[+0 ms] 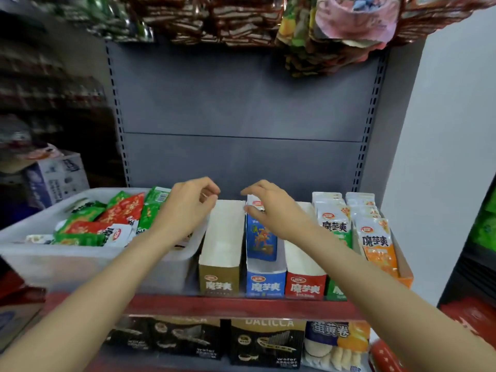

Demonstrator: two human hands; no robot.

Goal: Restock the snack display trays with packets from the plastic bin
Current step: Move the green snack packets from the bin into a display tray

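A grey metal shelf unit with a smooth back panel and slotted uprights fills the view, its red-edged shelf carrying everything at hand. On the shelf's left sits a translucent, round-cornered plastic bin, heaped with glossy green, red and white snack packets. Just beside it stands a row of narrow cardboard display trays: a brown-fronted tray showing only its white inside, a blue-fronted tray holding one blue packet upright, a red-fronted tray, then a green tray and an orange tray packed with flat white-topped packets. The right forearm crosses in front of the green tray and hides most of it. The left hand hovers over the bin's right rim with fingers curled, thumb and fingertips close together; whether it pinches anything cannot be told. The right hand pinches the top edge of the blue packet between thumb and fingers. Crinkled foil bags hang overhead, and dark wafer boxes sit on the shelf below.
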